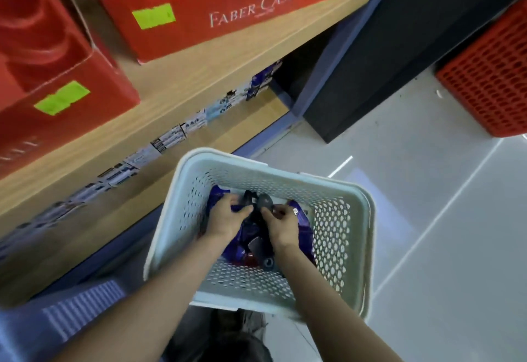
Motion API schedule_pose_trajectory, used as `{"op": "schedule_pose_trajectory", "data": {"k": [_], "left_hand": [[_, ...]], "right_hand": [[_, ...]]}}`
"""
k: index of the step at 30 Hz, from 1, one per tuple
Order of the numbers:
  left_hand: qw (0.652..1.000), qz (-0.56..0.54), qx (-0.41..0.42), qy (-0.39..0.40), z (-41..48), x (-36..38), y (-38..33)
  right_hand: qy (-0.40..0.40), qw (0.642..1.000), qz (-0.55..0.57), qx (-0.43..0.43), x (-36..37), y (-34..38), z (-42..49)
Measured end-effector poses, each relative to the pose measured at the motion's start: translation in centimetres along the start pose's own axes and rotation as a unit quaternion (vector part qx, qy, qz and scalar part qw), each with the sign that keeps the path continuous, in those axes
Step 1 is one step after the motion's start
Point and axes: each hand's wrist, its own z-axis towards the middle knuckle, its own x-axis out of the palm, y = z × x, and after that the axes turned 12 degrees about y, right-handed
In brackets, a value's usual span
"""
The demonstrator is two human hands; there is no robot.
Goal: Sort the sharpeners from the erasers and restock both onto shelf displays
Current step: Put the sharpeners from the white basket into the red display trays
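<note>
A pale perforated plastic basket (336,219) sits on the floor below me, holding blue packets (306,229) and small dark grey items. Both my hands are inside it. My left hand (228,216) curls its fingers round a dark grey item (258,202) at the basket's middle, and my right hand (281,223) pinches the same dark cluster from the right. More dark grey pieces (263,250) lie between my wrists. The picture is blurred, so I cannot tell sharpeners from erasers.
A wooden shelf (176,96) on the left carries red Faber-Castell boxes (228,11) with green labels; a lower shelf shows a row of small boxed goods (168,139). A red crate (490,76) stands at the right on the grey floor (427,205).
</note>
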Motion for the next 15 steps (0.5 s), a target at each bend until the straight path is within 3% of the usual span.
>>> {"op": "schedule_pose_trajectory", "data": {"k": [7,15], "left_hand": [[1.0,-0.013,0.018,0.004,-0.2,0.4,0.1],[0.978,-0.198,0.014,0.061,-6.4,-0.2,-2.8]], "right_hand": [[0.035,0.998,0.052,-0.011,0.1,0.8,-1.0],[0.134,0.974,0.157,-0.093,-1.7,3.8,-7.5]]}}
